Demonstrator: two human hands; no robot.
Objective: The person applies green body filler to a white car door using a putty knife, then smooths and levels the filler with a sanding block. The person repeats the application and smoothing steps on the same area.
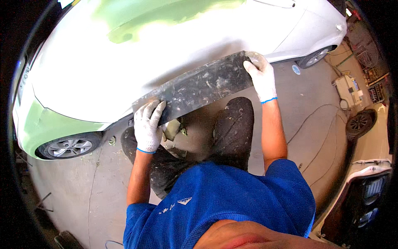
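Observation:
I hold a long, dark, scuffed flat strip (pixel 204 83) with pale smears across it, tilted up to the right against the lower side of a white car (pixel 195 29). My left hand (pixel 147 124), in a white knit glove, has its fingers over the strip's left end. My right hand (pixel 260 74), gloved the same, grips the right end with the thumb on its face. The car has pale green patches (pixel 124 29) on its upper side and on the front corner (pixel 49 120). My knees are bent beneath the strip, and pale scraps (pixel 172 128) lie behind them.
A front wheel (pixel 68 147) is at left, a rear wheel (pixel 313 56) at upper right. At right are a pale machine (pixel 348 91), cables (pixel 315 112) on the grey floor (pixel 302 137), tool trays (pixel 377 93) and another vehicle (pixel 369 151).

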